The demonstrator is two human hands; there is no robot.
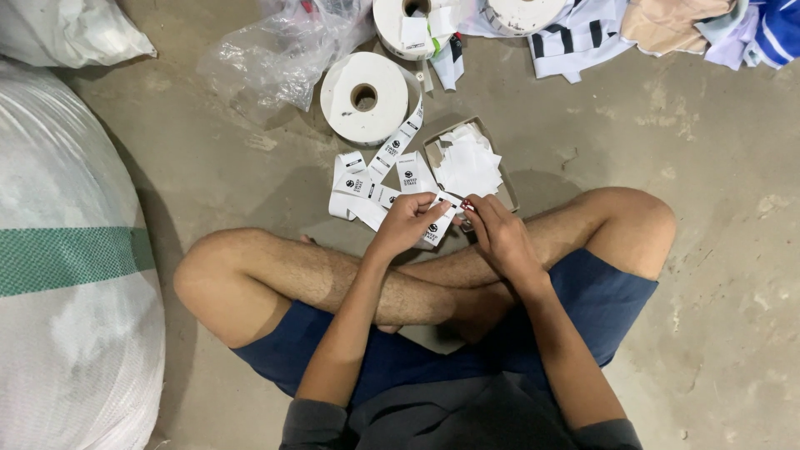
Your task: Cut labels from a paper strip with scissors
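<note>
The label strip runs from the roll on the floor to the lap. The left hand pinches its end; the right hand closes on a small red tool. The strip looks light, limp and thin, best held flat near the end.

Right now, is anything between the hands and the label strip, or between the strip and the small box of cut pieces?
Nothing visible. The left hand and right hand both touch the label strip, and the box lies open just beyond.
</note>
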